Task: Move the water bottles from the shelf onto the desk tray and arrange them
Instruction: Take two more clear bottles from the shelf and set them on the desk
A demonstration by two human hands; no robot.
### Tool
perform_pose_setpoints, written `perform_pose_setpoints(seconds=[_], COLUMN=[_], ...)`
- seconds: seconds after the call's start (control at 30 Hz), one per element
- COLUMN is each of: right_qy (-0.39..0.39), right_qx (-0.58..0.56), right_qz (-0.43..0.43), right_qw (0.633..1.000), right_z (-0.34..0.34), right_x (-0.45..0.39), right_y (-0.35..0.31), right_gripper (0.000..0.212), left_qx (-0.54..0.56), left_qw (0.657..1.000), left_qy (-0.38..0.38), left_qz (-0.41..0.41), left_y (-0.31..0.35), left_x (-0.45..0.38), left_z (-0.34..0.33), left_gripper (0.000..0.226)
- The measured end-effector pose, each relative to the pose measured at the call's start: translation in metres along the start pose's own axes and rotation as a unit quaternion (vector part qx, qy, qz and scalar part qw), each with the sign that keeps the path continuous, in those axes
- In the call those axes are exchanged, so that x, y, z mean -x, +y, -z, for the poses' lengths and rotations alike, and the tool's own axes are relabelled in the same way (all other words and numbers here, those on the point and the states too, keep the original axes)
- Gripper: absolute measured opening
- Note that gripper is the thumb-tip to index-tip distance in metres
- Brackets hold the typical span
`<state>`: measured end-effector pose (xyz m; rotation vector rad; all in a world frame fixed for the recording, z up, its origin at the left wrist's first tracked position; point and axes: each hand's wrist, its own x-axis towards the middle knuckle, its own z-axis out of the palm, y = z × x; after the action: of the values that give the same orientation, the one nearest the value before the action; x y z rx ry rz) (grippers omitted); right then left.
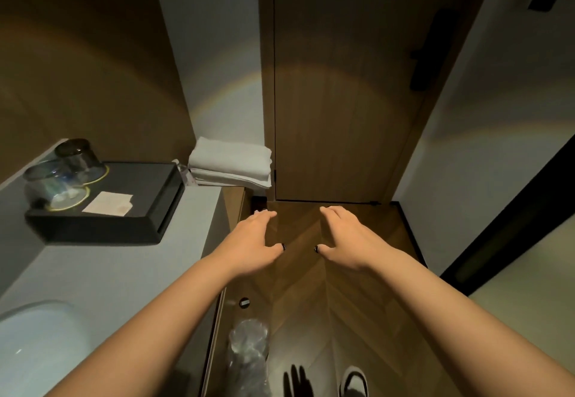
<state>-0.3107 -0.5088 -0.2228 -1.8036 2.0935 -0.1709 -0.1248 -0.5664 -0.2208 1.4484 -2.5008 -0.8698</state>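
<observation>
From the head camera, a black tray point(137, 207) sits on a pale counter point(130, 272), and everything else is placed from it. Inside the tray, at its far-left end, two glass tumblers point(67, 175) stand upside down, one just behind the other, each on a round coaster with a yellowish rim. A pale card point(108, 203) lies flat on the tray floor just right of the nearer tumbler. The rest of the tray floor is bare.

Beyond the tray's right end, a stack of folded white towels point(230, 163) rests at the counter's far edge. Nearer the camera than the tray, at the lower left, part of a white basin point(34, 340) shows. Below and right of the tray, down by the wooden floor point(314, 303), stands a bin lined with clear plastic point(249, 353).

Both bare hands reach forward over the floor, well right of the tray and lower in the picture. The left hand point(253, 245) is spread, fingers apart, holding nothing. The right hand point(348, 241) mirrors it, also spread and empty, with a gap between the two thumbs.

No water bottle can be made out anywhere, so none lies near either hand.
</observation>
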Motion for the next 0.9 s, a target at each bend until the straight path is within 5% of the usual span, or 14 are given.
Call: perform_pose_setpoints(seconds=[0.57, 0.9], right_qy=[-0.107, -0.169], right_qx=[-0.006, 0.076], right_qz=[0.122, 0.196], right_qw=[0.987, 0.963], right_z=[0.083, 0.079], right_x=[-0.25, -0.364], right_y=[0.12, 0.108], right_gripper=[0.079, 0.08], left_qx=[0.089, 0.125], left_qw=[0.984, 0.963], left_qy=[0.064, 0.101], left_qz=[0.137, 0.217], left_y=[0.042, -0.01], left_x=[-0.254, -0.331], left_z=[-0.008, 0.018], left_gripper=[0.063, 0.062])
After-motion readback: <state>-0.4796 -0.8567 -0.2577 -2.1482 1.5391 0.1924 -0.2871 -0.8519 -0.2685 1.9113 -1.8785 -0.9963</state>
